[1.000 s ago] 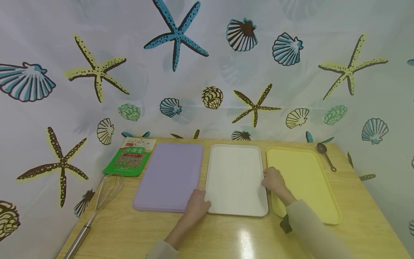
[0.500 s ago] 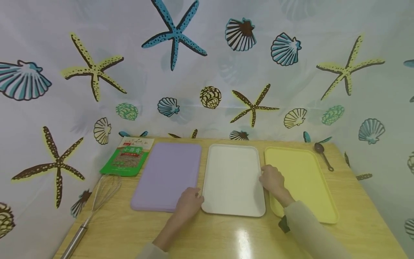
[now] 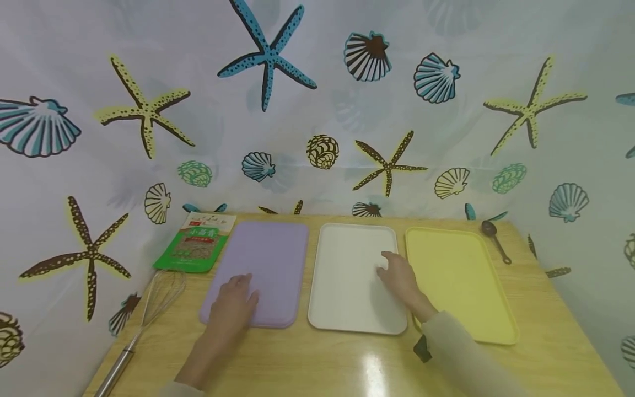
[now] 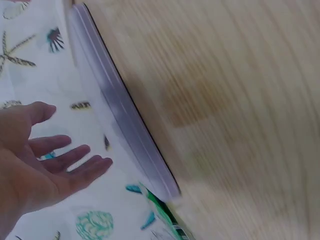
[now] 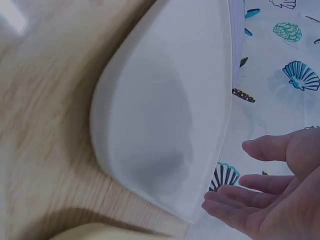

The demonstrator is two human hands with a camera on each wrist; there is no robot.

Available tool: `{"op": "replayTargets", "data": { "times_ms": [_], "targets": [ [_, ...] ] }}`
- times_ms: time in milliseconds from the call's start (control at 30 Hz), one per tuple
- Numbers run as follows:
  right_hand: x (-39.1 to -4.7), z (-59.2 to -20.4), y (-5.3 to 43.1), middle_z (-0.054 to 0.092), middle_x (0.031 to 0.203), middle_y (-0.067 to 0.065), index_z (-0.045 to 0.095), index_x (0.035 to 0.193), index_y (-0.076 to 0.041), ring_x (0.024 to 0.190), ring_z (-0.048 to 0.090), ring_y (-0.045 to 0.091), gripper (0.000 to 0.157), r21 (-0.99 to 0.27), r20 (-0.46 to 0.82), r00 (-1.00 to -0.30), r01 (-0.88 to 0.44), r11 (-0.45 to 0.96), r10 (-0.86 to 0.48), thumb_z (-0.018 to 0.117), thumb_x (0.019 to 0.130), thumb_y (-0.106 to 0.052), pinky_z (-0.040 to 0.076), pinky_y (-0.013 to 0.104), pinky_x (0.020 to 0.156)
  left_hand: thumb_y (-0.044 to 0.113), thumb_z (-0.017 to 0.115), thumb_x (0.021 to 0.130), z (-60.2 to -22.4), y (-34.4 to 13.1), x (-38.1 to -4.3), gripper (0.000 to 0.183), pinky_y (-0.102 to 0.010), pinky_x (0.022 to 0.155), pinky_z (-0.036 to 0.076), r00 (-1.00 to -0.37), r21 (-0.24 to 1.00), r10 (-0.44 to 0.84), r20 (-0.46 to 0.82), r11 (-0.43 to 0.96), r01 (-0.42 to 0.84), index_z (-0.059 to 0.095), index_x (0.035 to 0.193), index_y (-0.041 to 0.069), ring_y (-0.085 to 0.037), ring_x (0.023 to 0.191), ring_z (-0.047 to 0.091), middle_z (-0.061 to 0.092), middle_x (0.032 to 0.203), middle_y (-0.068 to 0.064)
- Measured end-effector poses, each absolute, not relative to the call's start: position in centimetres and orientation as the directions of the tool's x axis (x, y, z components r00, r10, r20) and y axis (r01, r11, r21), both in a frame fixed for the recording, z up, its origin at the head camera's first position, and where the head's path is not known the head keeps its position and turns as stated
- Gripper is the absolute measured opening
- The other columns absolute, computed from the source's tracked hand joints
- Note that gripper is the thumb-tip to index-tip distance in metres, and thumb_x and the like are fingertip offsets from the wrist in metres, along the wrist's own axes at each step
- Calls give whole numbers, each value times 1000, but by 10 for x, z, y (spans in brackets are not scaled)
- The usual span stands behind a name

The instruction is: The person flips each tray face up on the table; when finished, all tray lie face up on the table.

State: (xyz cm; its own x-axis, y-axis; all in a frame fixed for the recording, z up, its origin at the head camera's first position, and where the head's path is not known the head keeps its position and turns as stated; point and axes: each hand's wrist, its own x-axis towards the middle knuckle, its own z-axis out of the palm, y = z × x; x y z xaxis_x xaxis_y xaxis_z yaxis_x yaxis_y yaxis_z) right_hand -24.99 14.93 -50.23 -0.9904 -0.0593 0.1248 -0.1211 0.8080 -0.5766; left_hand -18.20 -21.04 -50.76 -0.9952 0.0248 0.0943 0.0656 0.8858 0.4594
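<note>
Though flat, both hands [image 3: 233, 300] [image 3: 397, 275] empty.

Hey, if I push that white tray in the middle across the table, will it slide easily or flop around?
The white tray looks like rigid moulded plastic with a raised rim, so it probably stays stiff. It lies flat on the glossy wooden table, so it likely slides readily. Holding nothing, it is probably light; the right hand hovering over it could shift it.

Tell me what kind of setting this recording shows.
Probably a staged tabletop booth rather than a real kitchen: a wooden table hemmed in by a seashell-print curtain, with kitchen props laid out, such as three trays, a whisk and a spoon.
</note>
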Motion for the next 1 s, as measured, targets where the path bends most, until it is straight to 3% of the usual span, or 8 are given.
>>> {"op": "replayTargets", "data": {
  "times_ms": [167, 533, 800, 1000],
  "targets": [
    [-254, -500, 123, 52, 133, 29, 47, 134, 12, 125, 49, 42, 52, -585, 95, -990, -141, 798, -105, 64, 91, -12, 42, 50, 103, 26, 53, 98, -511, -247, -188, 55, -68, 95, 38, -988, 396, 43, 146, 913, 98, 42, 137, -11, -51, 129, 34, 41, 138, -33],
    [-253, -495, 56, 52, 134, 25, 44, 138, 8, 123, 51, 39, 54, -551, 116, -964, -263, 792, -240, 62, 95, -19, 44, 46, 102, 31, 55, 97, -527, -293, -193, 60, -71, 90, 39, -987, 354, 98, 125, 925, 137, 41, 139, -10, -57, 125, 34, 35, 141, -37],
    [-253, -500, 4, 53, 130, 28, 42, 138, 10, 115, 56, 40, 54, -501, 78, -932, -344, 794, -354, 58, 96, -21, 50, 44, 95, 34, 65, 91, -534, -302, -197, 71, -69, 92, 39, -993, 346, 111, 34, 931, 116, 38, 140, -10, -59, 123, 35, 32, 141, -39],
    [-252, -500, -23, 62, 104, 21, 52, 127, 9, 90, 62, 32, 47, -408, 49, -933, -343, 846, -355, 61, 95, -25, 55, 36, 72, 36, 67, 90, -533, -306, -207, 75, -67, 101, 33, -993, 369, 120, 10, 922, 115, 38, 140, -12, -58, 125, 34, 34, 141, -38]
  ]
}}
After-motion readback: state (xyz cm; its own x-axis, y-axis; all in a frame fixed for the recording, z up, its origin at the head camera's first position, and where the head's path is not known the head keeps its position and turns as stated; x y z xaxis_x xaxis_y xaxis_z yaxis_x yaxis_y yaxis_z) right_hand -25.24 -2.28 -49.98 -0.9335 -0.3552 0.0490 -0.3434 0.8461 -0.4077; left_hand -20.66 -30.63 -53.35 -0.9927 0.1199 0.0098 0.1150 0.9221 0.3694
